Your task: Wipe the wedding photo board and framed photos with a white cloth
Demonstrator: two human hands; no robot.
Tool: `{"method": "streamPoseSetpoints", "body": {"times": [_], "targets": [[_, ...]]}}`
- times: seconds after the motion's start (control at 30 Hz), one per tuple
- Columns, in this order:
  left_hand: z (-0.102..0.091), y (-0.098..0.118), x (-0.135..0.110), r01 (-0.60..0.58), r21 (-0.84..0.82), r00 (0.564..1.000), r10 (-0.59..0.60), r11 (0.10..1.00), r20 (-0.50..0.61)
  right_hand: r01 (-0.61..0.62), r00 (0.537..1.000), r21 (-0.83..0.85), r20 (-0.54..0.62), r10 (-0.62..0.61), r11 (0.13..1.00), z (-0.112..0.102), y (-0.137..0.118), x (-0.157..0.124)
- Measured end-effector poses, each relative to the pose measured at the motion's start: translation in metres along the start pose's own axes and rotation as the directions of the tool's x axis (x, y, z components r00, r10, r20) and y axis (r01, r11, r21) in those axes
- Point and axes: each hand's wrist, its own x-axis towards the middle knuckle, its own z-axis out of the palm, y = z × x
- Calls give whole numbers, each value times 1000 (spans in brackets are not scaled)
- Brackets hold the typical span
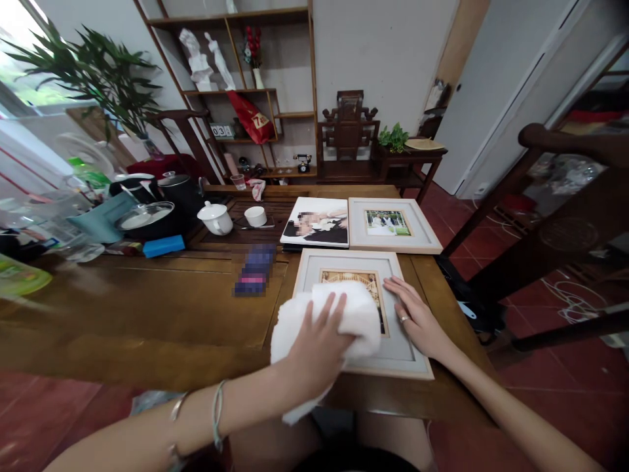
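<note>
A light wooden picture frame [393, 259] lies flat near the front right edge of the brown wooden table [162, 308]. My left hand [317, 344] presses a white cloth [356, 311] onto the frame's glass, covering most of the photo. My right hand [417, 318] lies flat with fingers spread on the frame's right side, a ring on one finger. Bracelets circle my left wrist.
Two more pictures lie farther back: an unframed photo print [317, 223] and a second framed photo [393, 224]. A white teapot [216, 218], cup [255, 216], blue sponge [164, 246], pots and clutter fill the table's left. A dark wooden chair [565, 242] stands at right.
</note>
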Motion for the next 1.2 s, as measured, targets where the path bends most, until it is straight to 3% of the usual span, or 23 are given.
{"method": "streamPoseSetpoints", "body": {"times": [0.1,0.2,0.27,0.37,0.47,0.6,0.7,0.8,0.87,0.97,1.07,1.2], "targets": [[5,-37,35,72,94,985,-57,993,-162,-3,1000,2,-12,3,1000,0,-1,0],[5,-68,67,23,184,976,18,983,-219,-6,1000,1,-13,6,1000,0,0,0],[4,-78,82,-32,215,972,81,976,-221,-7,1000,-1,-8,7,1000,1,0,0],[4,-71,92,-136,186,973,166,973,-160,-9,1000,-2,-5,9,1000,1,1,0],[2,-47,82,-168,117,982,176,979,-62,-10,1000,-1,-9,10,1000,1,1,0],[-20,-11,46,-157,73,981,147,985,127,-10,1000,0,-19,10,1000,0,0,0],[-43,9,11,-247,33,935,229,968,270,-18,1000,0,-13,18,1000,0,-1,1],[-55,24,-12,-340,-11,896,328,940,301,-22,1000,1,-10,22,1000,0,-1,1],[-54,29,-16,-345,-17,893,334,938,300,-21,1000,2,-8,21,1000,0,-1,1],[-40,24,2,-291,-32,928,290,956,235,-24,1000,0,-2,24,1000,0,-1,1],[-19,6,37,-174,26,980,171,984,105,-24,1000,-1,-2,24,1000,0,1,0],[1,-20,90,-43,145,997,52,988,-54,-31,999,-2,-8,31,1000,1,2,0]]}}
